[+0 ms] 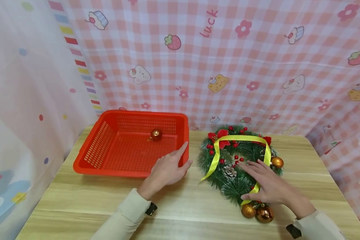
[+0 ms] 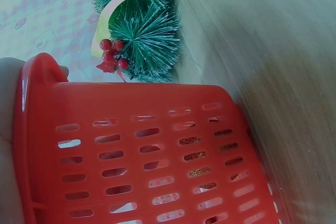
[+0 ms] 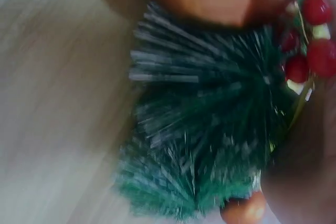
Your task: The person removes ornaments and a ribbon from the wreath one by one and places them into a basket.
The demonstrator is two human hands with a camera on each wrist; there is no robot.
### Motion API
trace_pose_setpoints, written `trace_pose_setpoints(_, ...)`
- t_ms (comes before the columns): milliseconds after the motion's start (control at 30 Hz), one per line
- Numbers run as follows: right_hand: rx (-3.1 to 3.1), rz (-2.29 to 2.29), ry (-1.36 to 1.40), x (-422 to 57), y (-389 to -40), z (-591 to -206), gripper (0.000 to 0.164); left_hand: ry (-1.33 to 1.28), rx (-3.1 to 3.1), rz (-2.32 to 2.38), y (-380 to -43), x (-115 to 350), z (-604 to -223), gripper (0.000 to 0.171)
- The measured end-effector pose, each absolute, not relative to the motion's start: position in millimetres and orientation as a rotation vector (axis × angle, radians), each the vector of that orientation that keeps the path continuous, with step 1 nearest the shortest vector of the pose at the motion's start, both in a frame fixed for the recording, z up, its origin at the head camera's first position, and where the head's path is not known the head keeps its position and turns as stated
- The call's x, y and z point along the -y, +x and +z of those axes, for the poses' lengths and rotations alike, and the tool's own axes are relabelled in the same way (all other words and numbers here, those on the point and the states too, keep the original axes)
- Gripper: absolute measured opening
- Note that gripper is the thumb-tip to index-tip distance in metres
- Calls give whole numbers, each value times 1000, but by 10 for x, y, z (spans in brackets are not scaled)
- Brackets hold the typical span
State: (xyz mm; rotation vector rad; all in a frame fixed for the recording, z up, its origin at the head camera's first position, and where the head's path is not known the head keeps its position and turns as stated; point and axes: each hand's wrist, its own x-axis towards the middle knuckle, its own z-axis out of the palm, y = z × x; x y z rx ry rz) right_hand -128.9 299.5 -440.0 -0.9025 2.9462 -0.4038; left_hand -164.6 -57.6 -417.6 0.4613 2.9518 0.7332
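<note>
My left hand (image 1: pixel 168 166) reaches over the front right corner of a red plastic basket (image 1: pixel 114 172), index finger straight towards the right rim and thumb spread. A shiny copper bauble (image 1: pixel 156 134) lies inside the basket. Over the right front part of a green Christmas wreath (image 1: pixel 235 190) is my right hand (image 1: pixel 268 181), fingers extended, its thumb near the lower end of a yellow ribbon (image 1: pixel 243 137). The ribbon loops loosely across the wreath. Glittery gold (image 1: pixel 248 210) and shiny copper baubles (image 1: pixel 265 214) sit at the wreath's front edge. In the right wrist view, green needles (image 3: pixel 199 98) fill the middle, blurred.
Another gold bauble (image 1: pixel 277 162) is at the wreath's right side. Red flowers (image 1: pixel 219 138), red berries (image 2: pixel 108 56) and a pine cone (image 1: pixel 229 171) decorate it. The wooden table (image 1: pixel 192 223) meets a pink checked curtain (image 1: pixel 198 83) behind the basket and wreath.
</note>
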Motion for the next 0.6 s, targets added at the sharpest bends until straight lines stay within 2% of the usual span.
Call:
trace_pose_setpoints(233, -2991, -192, -913, -2923, -1344, -4486, 101, 466, -2945, 747, -1649, 578, -4176, 67)
trace_pose_setpoints(600, -3105, -174, -653, -2530, -1234, -4545, 107, 474, -2950, 746, -1643, 585, -4169, 67)
